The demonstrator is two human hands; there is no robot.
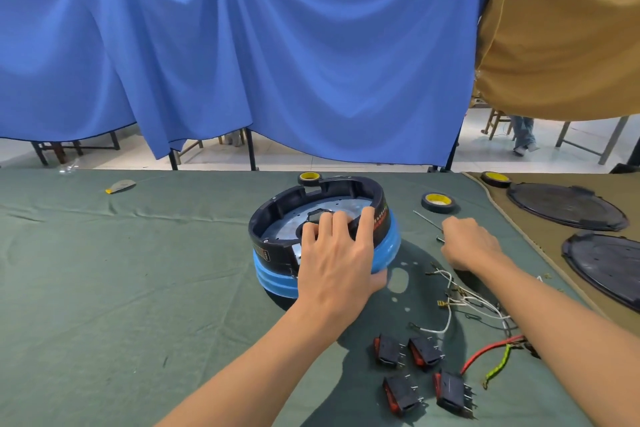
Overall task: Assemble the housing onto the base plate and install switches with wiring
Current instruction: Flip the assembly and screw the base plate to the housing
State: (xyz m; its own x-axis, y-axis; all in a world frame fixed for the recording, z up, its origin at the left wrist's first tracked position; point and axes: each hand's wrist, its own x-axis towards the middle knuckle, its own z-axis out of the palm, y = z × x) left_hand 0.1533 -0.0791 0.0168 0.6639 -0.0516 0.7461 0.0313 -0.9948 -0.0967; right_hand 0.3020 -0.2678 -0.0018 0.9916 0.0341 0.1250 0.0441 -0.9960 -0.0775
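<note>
A round black housing (277, 218) with a blue lower band (389, 246) sits on the green cloth. A metal base plate (346, 209) shows inside it. My left hand (334, 260) grips the housing's near rim, with the fingers inside and the thumb on the blue band. Just right of the housing, my right hand (471, 243) curls round the handle end of a thin screwdriver (427, 220); its shaft points up and left on the cloth. Several black and red rocker switches (426, 352) lie near the front. White wires (460, 302) and red and green wires (491, 352) lie beside my right forearm.
Black and yellow tape rolls sit behind the housing (309, 178), to its right (438, 202) and on the brown cloth (496, 179). Two black round lids (568, 206) lie on that brown cloth at the right. A small grey and yellow item (119, 186) lies far left.
</note>
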